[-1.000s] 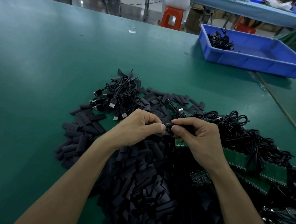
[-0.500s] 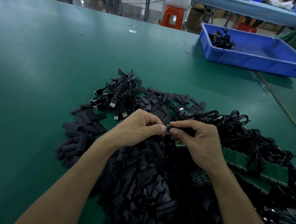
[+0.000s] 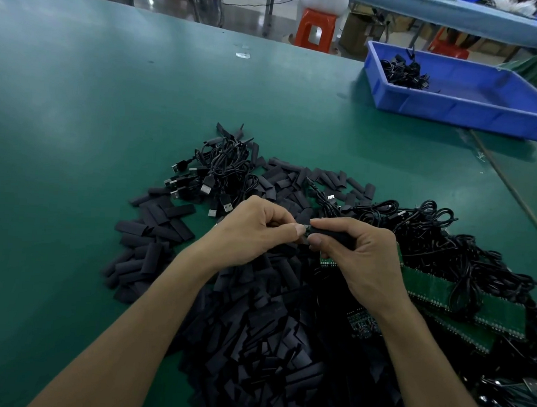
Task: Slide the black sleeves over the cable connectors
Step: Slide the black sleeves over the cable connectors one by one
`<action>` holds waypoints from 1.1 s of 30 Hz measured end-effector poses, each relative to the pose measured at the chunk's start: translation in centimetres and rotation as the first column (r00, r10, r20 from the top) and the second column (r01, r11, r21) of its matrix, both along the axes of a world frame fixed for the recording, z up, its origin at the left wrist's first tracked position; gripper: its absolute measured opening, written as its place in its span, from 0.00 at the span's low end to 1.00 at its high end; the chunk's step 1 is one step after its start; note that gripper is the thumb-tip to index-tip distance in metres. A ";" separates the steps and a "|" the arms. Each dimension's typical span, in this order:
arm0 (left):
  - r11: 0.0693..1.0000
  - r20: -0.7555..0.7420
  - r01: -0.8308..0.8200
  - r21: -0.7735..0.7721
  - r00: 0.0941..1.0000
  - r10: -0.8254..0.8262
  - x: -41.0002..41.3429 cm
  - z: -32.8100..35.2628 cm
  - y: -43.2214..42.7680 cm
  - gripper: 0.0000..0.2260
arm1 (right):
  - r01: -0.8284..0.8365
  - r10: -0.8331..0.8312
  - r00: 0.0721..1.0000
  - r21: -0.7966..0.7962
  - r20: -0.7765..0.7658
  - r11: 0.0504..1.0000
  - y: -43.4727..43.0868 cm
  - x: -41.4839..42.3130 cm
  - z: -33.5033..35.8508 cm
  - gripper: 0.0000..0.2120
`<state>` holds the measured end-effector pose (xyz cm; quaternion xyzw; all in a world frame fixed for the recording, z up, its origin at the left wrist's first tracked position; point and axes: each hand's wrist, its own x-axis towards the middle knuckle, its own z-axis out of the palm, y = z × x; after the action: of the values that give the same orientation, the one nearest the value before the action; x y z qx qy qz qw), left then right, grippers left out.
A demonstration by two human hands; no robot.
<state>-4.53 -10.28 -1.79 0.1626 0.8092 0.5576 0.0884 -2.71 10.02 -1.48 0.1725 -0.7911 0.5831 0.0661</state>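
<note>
Left hand (image 3: 253, 230): your thumb and forefinger pinch a small connector (image 3: 305, 233) at frame centre.
Right hand (image 3: 360, 258): your fingers curl round one black sleeve (image 3: 337, 236), its mouth touching that connector.
Risk at the joint: push off-axis and the soft mouth may fold and jam. I cannot tell how far it is on.
Risk from the cable: its tail probably joins the tangled cables (image 3: 445, 243) at right, so a tug could drag neighbours.
Loose sleeves (image 3: 269, 343): heaped below your wrists, lower centre.
Blue bin (image 3: 468, 111): upper right, holding a few cables.
</note>
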 end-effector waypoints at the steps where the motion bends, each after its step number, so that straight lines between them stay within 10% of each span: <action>1: 1.000 0.009 -0.005 0.002 1.000 0.005 0.0 -0.1 0.0 0.11 | 0.004 -0.004 1.000 0.002 -0.011 1.000 0.0 0.0 -0.1 0.10; 33: 0.993 -0.058 -0.113 0.024 0.992 0.114 0.2 -0.6 0.9 0.10 | 0.231 -0.229 0.973 -0.141 0.029 0.963 -0.5 -0.3 -0.5 0.18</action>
<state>-4.34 -9.38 -2.40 0.1338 0.8137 0.5648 0.0308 -2.99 9.51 -1.95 0.0709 -0.7622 0.6278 0.1408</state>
